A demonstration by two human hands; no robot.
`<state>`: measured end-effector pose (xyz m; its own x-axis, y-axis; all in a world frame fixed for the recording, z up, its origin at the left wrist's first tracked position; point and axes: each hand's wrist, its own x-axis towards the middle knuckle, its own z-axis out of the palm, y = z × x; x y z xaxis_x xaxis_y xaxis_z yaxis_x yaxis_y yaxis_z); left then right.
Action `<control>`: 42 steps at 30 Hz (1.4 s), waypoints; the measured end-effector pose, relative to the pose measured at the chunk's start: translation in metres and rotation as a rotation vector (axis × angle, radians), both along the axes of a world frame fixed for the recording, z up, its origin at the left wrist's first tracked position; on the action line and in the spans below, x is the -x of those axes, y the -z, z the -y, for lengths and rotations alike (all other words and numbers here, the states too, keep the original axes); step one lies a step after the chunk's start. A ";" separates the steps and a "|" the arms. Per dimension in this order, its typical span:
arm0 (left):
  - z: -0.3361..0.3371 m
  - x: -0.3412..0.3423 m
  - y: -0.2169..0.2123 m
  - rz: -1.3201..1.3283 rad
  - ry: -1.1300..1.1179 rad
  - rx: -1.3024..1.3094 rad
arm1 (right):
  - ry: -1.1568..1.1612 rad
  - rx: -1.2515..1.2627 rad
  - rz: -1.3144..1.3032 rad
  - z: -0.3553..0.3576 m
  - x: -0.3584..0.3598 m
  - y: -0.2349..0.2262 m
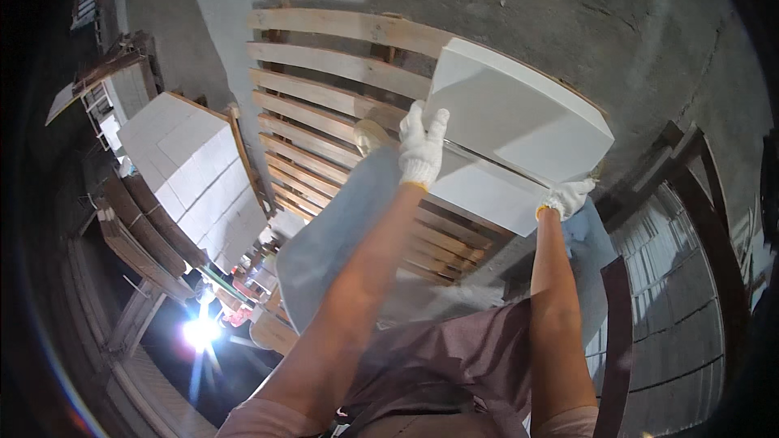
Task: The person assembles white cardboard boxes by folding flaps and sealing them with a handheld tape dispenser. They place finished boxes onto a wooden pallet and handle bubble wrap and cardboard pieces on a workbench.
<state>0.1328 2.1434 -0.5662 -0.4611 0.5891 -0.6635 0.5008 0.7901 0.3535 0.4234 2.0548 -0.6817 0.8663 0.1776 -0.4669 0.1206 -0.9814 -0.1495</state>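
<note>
Two white flat panels (519, 118) lie or are held side by side over the wooden pallet, with a narrow dark gap between them. The nearer white panel (485, 193) is closer to my body. My left hand (423, 144), in a white knit glove, grips the left edge by the gap, thumb and fingers around it. At the gap's right end, my gloved right hand (567, 197) holds the panel edge, its fingertips pointing right. Which of the two panels each hand bears on is hard to make out. The panels' undersides are hidden.
Slats of the wooden pallet (324, 69) spread left of the panels on the concrete floor (519, 0). A stack of white blocks or panels (191, 166) stands at left, beside brown boards (146, 223). At right are more stacked pale sheets (669, 300) within a dark frame (710, 243). A bright lamp (201, 332) glares lower left.
</note>
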 end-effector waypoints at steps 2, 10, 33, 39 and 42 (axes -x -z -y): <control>0.011 0.000 0.002 -0.011 0.000 0.014 | 0.341 -0.182 -0.098 -0.009 0.005 -0.007; -0.006 0.029 0.003 0.106 0.242 0.207 | 0.132 -0.109 0.018 0.013 -0.013 0.023; 0.009 0.032 -0.001 0.271 0.735 0.197 | -0.226 -0.129 -1.002 -0.037 0.019 -0.100; -0.011 0.127 -0.093 -0.014 0.313 0.236 | -0.107 -0.098 -0.999 -0.033 -0.071 -0.112; 0.010 0.144 -0.174 0.151 0.132 0.212 | -0.374 -0.105 -0.949 -0.034 -0.099 -0.168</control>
